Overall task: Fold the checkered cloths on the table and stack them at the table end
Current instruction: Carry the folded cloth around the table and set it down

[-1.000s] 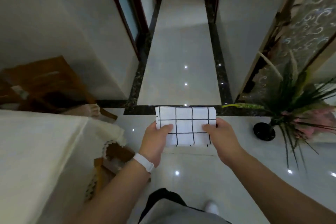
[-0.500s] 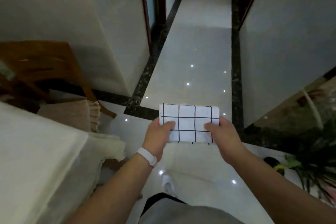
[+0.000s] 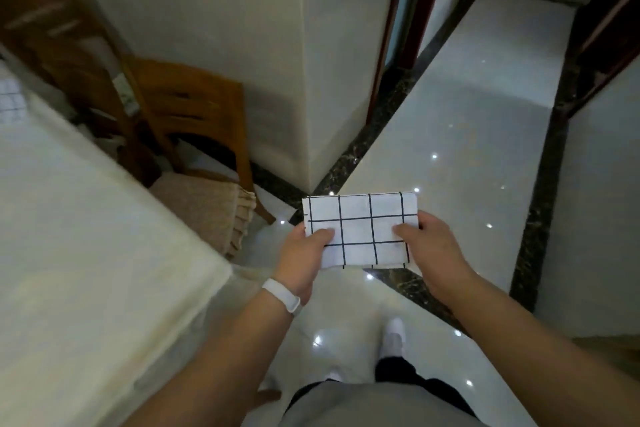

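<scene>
A folded white cloth with a dark grid pattern (image 3: 360, 225) is held in the air over the floor, to the right of the table. My left hand (image 3: 304, 258) grips its left edge with the thumb on top, and my right hand (image 3: 429, 246) grips its right edge the same way. The table (image 3: 86, 253), covered in a cream cloth, fills the left of the view. Another checkered cloth (image 3: 10, 104) shows at the table's far left edge, mostly cut off by the frame.
Two wooden chairs (image 3: 187, 107) stand at the table's far side, one with a beige seat cushion (image 3: 207, 208). A white wall corner (image 3: 311, 80) rises ahead. A glossy tiled corridor (image 3: 467, 114) with dark borders runs off to the right.
The view has swung to the left, bringing the table and chairs further into sight; the plant has left the frame. Both hands keep the same hold on the folded cloth.
</scene>
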{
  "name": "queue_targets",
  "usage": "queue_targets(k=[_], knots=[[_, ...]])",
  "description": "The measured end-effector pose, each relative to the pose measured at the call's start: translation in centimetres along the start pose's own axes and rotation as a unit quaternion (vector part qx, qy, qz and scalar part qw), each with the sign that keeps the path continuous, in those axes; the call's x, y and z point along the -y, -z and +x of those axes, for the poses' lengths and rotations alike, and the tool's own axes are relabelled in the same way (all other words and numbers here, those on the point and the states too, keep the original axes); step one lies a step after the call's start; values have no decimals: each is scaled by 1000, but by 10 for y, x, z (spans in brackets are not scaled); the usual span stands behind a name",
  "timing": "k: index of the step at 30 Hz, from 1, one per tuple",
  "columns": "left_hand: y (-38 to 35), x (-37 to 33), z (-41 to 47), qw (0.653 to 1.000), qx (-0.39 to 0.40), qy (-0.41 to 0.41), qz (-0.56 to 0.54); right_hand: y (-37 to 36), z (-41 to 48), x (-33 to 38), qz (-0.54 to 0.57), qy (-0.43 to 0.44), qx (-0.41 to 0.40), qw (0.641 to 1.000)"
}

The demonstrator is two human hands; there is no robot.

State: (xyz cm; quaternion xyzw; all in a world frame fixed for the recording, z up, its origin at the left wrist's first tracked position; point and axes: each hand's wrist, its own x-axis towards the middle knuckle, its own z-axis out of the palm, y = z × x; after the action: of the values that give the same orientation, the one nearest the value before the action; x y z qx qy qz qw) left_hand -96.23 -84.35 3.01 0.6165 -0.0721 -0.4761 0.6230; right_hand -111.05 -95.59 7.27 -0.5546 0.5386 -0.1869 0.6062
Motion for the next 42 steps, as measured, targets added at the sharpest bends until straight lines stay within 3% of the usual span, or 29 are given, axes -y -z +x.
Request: queue_targets(k=[16, 27, 36, 42], knots=[[24, -60, 69, 965, -256, -17, -56, -98, 163, 74, -107, 35, 253, 961], [66, -72, 42, 869, -474, -33, -135, -188, 168, 95, -184, 66, 455, 869], [157, -38, 13, 815, -544, 24, -200, -281, 127, 71, -300, 62, 494, 813], [229, -15, 7, 825, -535, 50, -174, -345, 104, 40, -357, 34, 497, 790]])
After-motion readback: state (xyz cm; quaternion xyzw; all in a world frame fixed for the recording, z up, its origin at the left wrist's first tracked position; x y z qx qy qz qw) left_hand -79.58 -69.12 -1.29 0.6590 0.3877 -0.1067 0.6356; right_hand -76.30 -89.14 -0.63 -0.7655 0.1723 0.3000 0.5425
